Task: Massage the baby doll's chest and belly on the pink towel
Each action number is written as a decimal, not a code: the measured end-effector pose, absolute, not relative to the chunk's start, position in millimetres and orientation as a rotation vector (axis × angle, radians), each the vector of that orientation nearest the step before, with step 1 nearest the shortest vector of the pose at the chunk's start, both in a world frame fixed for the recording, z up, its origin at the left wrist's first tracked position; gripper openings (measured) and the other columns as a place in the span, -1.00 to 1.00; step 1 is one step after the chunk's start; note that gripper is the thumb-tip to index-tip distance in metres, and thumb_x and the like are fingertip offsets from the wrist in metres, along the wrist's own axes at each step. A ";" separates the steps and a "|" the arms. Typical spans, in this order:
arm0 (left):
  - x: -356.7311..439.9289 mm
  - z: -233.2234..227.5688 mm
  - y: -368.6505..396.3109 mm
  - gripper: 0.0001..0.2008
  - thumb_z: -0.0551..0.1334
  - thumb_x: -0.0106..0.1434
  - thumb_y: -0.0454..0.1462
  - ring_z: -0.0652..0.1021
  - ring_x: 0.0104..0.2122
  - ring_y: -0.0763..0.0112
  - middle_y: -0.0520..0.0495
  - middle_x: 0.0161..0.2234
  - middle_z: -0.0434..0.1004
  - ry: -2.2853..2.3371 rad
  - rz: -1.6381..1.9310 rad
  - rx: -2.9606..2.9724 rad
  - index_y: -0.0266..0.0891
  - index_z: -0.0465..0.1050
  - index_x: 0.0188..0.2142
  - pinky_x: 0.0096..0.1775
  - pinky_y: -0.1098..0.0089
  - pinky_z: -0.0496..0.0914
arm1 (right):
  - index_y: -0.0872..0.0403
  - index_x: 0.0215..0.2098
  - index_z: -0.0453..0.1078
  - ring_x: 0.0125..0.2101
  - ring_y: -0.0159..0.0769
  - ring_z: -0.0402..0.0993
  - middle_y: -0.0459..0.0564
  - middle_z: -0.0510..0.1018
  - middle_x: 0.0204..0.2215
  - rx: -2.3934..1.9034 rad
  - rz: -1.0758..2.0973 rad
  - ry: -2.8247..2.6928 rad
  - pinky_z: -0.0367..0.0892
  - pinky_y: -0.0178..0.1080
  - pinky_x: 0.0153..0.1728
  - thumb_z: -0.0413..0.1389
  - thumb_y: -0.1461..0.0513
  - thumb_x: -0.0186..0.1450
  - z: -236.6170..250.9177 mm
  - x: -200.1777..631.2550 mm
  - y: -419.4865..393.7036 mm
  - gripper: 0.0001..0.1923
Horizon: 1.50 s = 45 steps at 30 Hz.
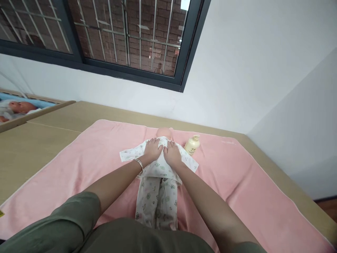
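Observation:
A baby doll (163, 132) lies on its back on a pink mat (105, 158), its head pointing away from me. It wears a white printed top (159, 167) with the sleeves spread out to both sides, and matching printed trousers (149, 200). My left hand (152, 149) rests flat on the left side of the top's chest, fingers stretched out, a silver bangle at the wrist. On the other side of the chest lies my right hand (172, 153), also flat with fingers extended. The two thumbs nearly meet in the middle. The doll's face is mostly hidden by the top's collar area.
A cream pump bottle (192, 144) stands on the mat just right of the doll's sleeve. The mat covers a wooden tabletop (65, 116) against a white wall. At the far left, another doll (22, 106) lies in a wooden-sided cot. A barred window (126, 35) is above.

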<state>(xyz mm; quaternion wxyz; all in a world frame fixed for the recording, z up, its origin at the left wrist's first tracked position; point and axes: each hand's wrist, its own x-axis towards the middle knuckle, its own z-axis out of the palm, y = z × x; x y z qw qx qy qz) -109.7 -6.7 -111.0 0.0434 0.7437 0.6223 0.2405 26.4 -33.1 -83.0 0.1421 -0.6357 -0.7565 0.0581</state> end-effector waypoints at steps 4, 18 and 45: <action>-112.4 -110.1 -5.8 -0.57 0.01 0.42 -0.18 0.44 0.19 0.03 -0.30 0.16 0.49 1.870 0.732 2.310 -0.31 0.38 0.17 0.24 0.06 0.24 | 0.34 0.39 0.13 0.40 0.00 0.06 0.35 0.23 0.36 -1.800 0.176 -2.224 -0.04 -0.05 0.37 -0.19 0.14 0.54 -80.7 33.3 -32.8 -0.42; -115.1 -118.9 -13.7 -0.55 0.00 0.46 -0.19 0.39 0.26 0.02 -0.37 0.21 0.44 1.841 0.799 2.377 -0.39 0.35 0.21 0.25 0.04 0.26 | 0.30 0.39 0.15 0.41 -0.02 0.03 0.29 0.20 0.38 -1.737 0.284 -2.212 -0.05 -0.06 0.38 -0.16 0.09 0.53 -83.6 49.0 -28.2 -0.40; -96.6 -125.3 -34.9 -0.50 0.01 0.41 -0.25 0.32 0.31 -0.09 -0.42 0.29 0.33 1.977 0.851 2.333 -0.42 0.25 0.28 0.26 -0.02 0.20 | 0.41 0.36 0.16 0.40 0.09 0.04 0.43 0.17 0.37 -1.925 0.335 -2.194 -0.03 0.02 0.35 -0.16 0.12 0.51 -68.3 40.0 1.4 -0.38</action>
